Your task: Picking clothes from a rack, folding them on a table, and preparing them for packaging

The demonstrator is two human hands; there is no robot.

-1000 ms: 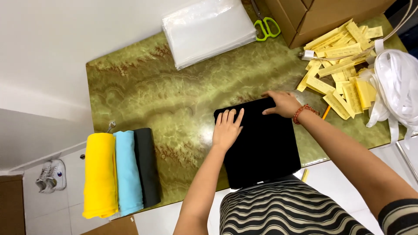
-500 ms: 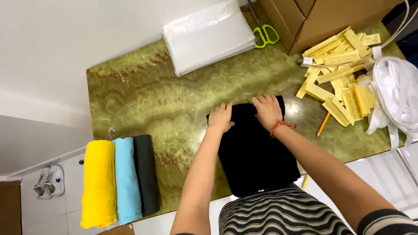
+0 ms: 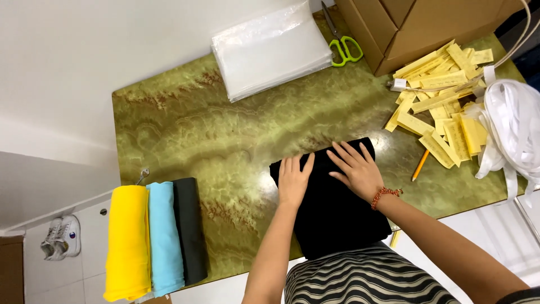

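Item: black cloth (image 3: pixel 332 208), folded, matte, soft knit by the look, rough rectangle; lies at near edge of desk (image 3: pixel 185 141), centre-right, its near end hanging just past the edge toward the person.

L hand (image 3: pixel 293 181): flat, fingers spread, palm down on far-left part of cloth; grips nothing.
R hand (image 3: pixel 355 169): flat, fingers fanned, pressing far-right part of cloth; red bead bracelet (image 3: pixel 386 195) at wrist. Hands just beside each other, not touching.

Handling note (judgement): pressing works best w/ palms flat, even weight, strokes from middle out to the edges so creases don't bunch; keep far edge square.

Desk: glossy, green-brown marbled top, hard, reflective.

Others:
- Near-left corner: 3 rolled cloths side by side, touching: yellow roll (image 3: pixel 128 242), light blue roll (image 3: pixel 164 236), dark roll (image 3: pixel 189 228). Tube shapes, soft.
- Far edge, centre: stack of clear plastic bags (image 3: pixel 270 48), thin, shiny, flat.
- Beside it: scissors (image 3: pixel 343 48), green handles.
- Far-right corner: cardboard box (image 3: pixel 427 25), brown, stiff.
- Right side: loose heap of yellow paper tags (image 3: pixel 444 95), strip-shaped; pencil (image 3: pixel 420 164) near it; white strap bundle (image 3: pixel 514 129) at right edge, floppy.
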